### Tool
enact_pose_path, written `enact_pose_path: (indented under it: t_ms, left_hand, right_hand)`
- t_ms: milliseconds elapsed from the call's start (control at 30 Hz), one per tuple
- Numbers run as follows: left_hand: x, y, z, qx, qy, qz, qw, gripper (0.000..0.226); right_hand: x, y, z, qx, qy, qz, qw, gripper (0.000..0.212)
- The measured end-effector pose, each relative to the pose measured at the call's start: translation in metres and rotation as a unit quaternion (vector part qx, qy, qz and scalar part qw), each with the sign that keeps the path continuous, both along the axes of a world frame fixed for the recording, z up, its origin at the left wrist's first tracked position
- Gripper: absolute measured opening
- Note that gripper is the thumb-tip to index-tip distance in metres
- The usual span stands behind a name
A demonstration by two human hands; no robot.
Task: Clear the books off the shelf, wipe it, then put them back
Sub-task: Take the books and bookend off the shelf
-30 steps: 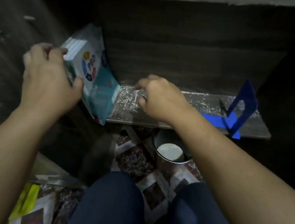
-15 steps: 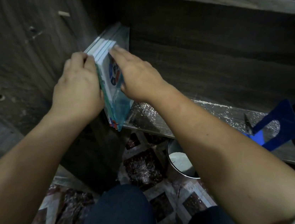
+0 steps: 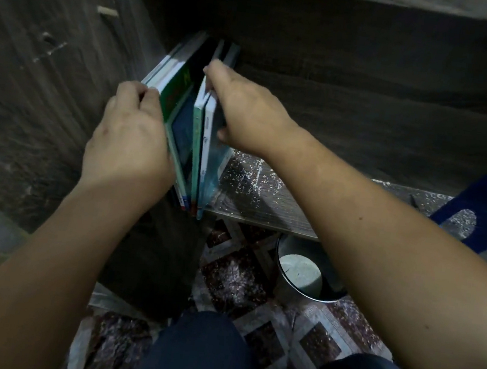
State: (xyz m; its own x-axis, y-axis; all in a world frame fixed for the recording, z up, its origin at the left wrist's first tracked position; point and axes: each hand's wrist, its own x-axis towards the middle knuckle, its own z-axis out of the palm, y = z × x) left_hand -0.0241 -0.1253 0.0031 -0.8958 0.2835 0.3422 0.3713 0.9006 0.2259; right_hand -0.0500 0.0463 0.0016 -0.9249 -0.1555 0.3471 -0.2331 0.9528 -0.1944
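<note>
Holding the books on edge at the nine o'clock end of the shelf, against its side wall. Gripping the nine o'clock covers with the left hand, fingers curled over the top edge. Pinching the three o'clock volumes with the right hand, thumb and fingers clamped on them. Fanning open a stack pressed flat half a second ago.

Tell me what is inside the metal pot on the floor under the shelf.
The metal pot holds a whitish mass; what it is cannot be told. The right forearm covers the pot's right side, so anything lying there is hidden.
</note>
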Motion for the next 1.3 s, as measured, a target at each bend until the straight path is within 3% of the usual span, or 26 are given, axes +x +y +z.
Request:
enact_pose_path:
  t_ms: [100, 200, 333, 500, 633, 700, 800, 900, 1100, 1200, 1300]
  left_hand:
    - [0.002, 0.001, 0.0, -0.003, 0.002, 0.004, 1.0, 0.072]
    - [0.003, 0.002, -0.001, -0.001, -0.001, 0.006, 1.0, 0.08]
    - [0.011, 0.009, -0.011, -0.036, -0.027, 0.012, 0.999, 0.111]
    - [0.029, 0.023, -0.031, -0.045, -0.019, -0.062, 0.997, 0.111]
    - [0.035, 0.043, -0.034, 0.026, -0.076, -0.098, 0.992, 0.087]
    - [0.038, 0.052, -0.034, 0.052, -0.057, -0.109, 0.991, 0.067]
    - [0.044, 0.069, -0.03, 0.024, -0.01, -0.139, 0.99, 0.036]
    - [0.058, 0.092, -0.028, -0.051, 0.013, -0.205, 0.977, 0.029]
    - [0.11, 0.149, -0.012, -0.19, 0.069, -0.322, 0.925, 0.017]
    - [0.149, 0.181, -0.005, -0.24, 0.099, -0.394, 0.882, 0.014]
    - [0.191, 0.205, 0.0, -0.233, 0.093, -0.459, 0.852, 0.009]
  right_hand:
    - [-0.002, 0.002, 0.0, 0.021, 0.024, 0.001, 0.999, 0.061]
    - [0.0, 0.009, -0.002, 0.138, 0.058, -0.027, 0.988, 0.043]
    - [0.013, 0.023, -0.006, 0.166, 0.081, -0.031, 0.982, 0.035]
    - [0.054, 0.061, -0.013, 0.074, 0.144, -0.065, 0.985, 0.019]
    - [0.104, 0.083, -0.009, -0.057, 0.2, -0.109, 0.972, 0.017]
    - [0.13, 0.092, -0.008, -0.116, 0.207, -0.139, 0.962, 0.017]
    - [0.168, 0.108, -0.014, -0.183, 0.149, -0.196, 0.952, 0.019]
    - [0.211, 0.124, -0.02, -0.224, 0.075, -0.268, 0.934, 0.017]
    - [0.29, 0.123, -0.017, -0.096, -0.12, -0.316, 0.936, 0.026]
    - [0.318, 0.121, -0.022, -0.084, -0.167, -0.335, 0.923, 0.031]
    - [0.352, 0.129, -0.027, -0.077, -0.193, -0.374, 0.904, 0.03]
